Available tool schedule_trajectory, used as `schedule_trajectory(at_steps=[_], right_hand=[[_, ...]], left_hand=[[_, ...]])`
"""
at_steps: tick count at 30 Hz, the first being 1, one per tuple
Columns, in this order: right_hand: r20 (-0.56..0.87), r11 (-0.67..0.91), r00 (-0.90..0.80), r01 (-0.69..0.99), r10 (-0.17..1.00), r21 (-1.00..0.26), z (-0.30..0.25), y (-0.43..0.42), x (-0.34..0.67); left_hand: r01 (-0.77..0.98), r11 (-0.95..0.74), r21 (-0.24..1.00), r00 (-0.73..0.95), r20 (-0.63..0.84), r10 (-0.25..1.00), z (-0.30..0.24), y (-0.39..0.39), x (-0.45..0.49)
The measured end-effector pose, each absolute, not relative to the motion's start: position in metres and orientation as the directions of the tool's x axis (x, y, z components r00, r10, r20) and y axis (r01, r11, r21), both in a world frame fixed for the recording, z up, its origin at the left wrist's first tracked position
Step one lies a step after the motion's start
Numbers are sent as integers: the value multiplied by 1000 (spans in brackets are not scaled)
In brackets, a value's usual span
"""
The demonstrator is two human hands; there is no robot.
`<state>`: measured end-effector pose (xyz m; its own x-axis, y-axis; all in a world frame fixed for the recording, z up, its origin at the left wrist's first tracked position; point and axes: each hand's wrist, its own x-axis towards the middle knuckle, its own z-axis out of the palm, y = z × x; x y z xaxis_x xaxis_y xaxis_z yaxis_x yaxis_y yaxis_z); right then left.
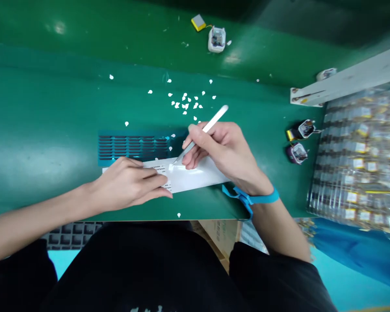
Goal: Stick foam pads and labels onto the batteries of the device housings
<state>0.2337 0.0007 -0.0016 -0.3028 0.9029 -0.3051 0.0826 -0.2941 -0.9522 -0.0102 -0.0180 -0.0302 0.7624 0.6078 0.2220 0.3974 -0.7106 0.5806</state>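
Note:
My right hand (222,149) is closed round white tweezers (201,132), held like a pen, with the tip touching a white label sheet (198,177) near its middle. My left hand (133,182) lies flat on the left end of that sheet, fingers stretched out and pressing it onto the green table (52,130). A blue strip with rows of dark labels (133,146) lies just behind the sheet. A blue wrist strap (253,197) circles my right wrist.
Small white scraps (185,102) are scattered behind the hands. A white device with a yellow-grey battery (216,39) sits at the back. Two small purple devices (299,141) lie right, beside a tray of many packed parts (360,156). A white rail (344,80) crosses the upper right.

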Motion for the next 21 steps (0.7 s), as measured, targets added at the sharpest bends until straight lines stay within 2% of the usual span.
schedule_trajectory(at_steps=[2, 4, 6, 8, 11, 16, 21], right_hand=[[-209, -197, -224, 76, 952, -977, 1, -3, 234], [-113, -102, -160, 77, 981, -992, 2, -9, 233], [-46, -39, -119, 57, 992, -998, 3, -14, 229], [-17, -18, -109, -8, 994, -1000, 4, -18, 225], [-38, -46, -140, -58, 989, -997, 6, -24, 217], [-134, -125, -147, 74, 980, -989, 7, -28, 208], [-132, -128, -169, 40, 977, -991, 4, -26, 206]], left_hand=[[367, -707, 604, 731, 283, 621, -24, -18, -7], [367, -632, 682, 662, 286, 693, -14, -17, -5], [366, -458, 810, 614, 160, 773, -4, -14, -3], [333, -258, 907, 625, -8, 781, 3, -12, -3], [273, -102, 957, 651, -105, 752, 5, -11, -3], [269, -125, 955, 635, -78, 769, -1, -17, -3], [285, -191, 939, 604, -21, 797, -2, -20, -2]])
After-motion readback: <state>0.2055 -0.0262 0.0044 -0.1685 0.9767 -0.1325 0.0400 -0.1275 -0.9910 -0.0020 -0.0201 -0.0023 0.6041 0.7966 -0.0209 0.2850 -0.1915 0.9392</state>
